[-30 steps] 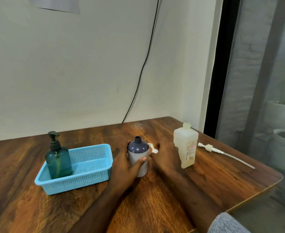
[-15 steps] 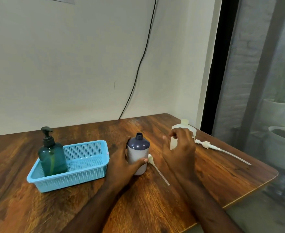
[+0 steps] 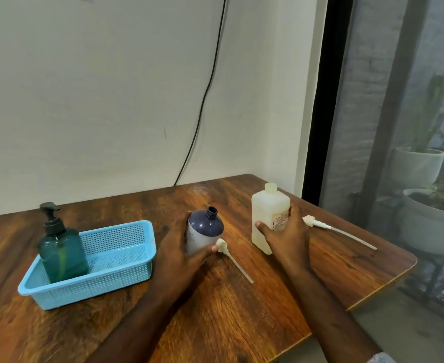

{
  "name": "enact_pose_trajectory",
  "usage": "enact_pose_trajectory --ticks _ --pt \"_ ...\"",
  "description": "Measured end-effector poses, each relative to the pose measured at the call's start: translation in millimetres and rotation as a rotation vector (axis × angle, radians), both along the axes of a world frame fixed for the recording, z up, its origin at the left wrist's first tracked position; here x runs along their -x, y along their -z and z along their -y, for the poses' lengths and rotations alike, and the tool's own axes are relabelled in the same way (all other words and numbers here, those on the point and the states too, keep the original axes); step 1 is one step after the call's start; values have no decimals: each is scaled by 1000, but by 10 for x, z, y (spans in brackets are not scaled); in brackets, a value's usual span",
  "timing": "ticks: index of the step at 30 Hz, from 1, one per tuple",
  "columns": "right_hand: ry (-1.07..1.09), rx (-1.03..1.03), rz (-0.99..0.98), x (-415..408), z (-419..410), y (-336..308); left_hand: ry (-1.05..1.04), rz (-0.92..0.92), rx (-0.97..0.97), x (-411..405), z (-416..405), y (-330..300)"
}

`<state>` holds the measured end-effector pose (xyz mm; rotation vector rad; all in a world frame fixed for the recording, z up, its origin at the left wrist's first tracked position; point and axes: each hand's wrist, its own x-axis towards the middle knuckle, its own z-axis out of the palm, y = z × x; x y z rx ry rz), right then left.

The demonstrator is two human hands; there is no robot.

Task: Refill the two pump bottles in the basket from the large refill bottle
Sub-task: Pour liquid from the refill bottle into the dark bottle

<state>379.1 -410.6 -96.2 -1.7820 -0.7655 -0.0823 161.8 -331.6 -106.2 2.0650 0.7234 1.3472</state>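
While left hand (image 3: 179, 254) grips purple bottle (image 3: 202, 233) (uncapped) | right hand (image 3: 287, 237) clasps refill bottle (image 3: 266, 218)

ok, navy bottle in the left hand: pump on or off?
Off. The navy bottle shows a bare threaded neck, and a white pump with its dip tube lies on the table just right of it. Left hand grips the bottle.

Black cable (image 3: 205, 95) down the wall; potted plants (image 3: 425, 163) behind the glass, right of the wooden table (image 3: 242, 310).
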Motion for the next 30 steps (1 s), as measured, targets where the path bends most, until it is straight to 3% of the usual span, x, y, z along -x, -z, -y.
enact_pose_trajectory --ticks 8,15,30 --pt "-109 77 267 177 106 3 -23 -60 -31 10 -26 35" --pt "-209 88 367 258 147 -6 -16 -119 -14 47 -96 84" --pt "-166 -5 570 226 74 5 17 -122 28 73 -77 56"
